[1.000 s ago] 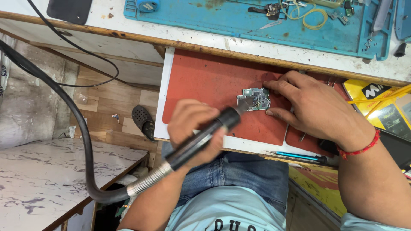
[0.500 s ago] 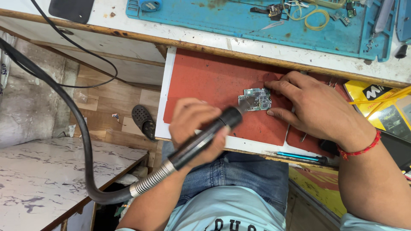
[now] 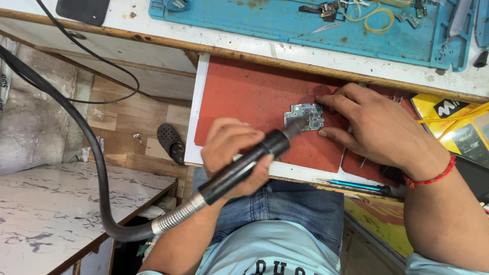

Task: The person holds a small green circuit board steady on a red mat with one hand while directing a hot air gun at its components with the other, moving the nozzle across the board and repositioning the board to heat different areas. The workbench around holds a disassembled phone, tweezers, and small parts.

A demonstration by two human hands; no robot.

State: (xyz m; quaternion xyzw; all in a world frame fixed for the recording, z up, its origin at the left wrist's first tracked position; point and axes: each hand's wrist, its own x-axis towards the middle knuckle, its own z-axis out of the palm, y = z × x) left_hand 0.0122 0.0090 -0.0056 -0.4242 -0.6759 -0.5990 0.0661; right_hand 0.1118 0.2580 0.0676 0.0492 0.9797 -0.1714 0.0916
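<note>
The small circuit board point(image 3: 304, 116) lies flat on the red mat point(image 3: 244, 97) on the table point(image 3: 285, 48), just ahead of the left hand point(image 3: 232, 153) and pinned from the right by the right hand point(image 3: 379, 127). The left hand is wrapped tight around a black hot-air handpiece point(image 3: 244, 165), whose long axis runs from the hose point(image 3: 76, 132) at lower left up to the nozzle at the board's near-left edge; whether the nozzle touches is hard to tell. The right hand's fingers, spread narrow, press the board's right side. A blue-handled screwdriver point(image 3: 354, 186) lies near the table edge.
</note>
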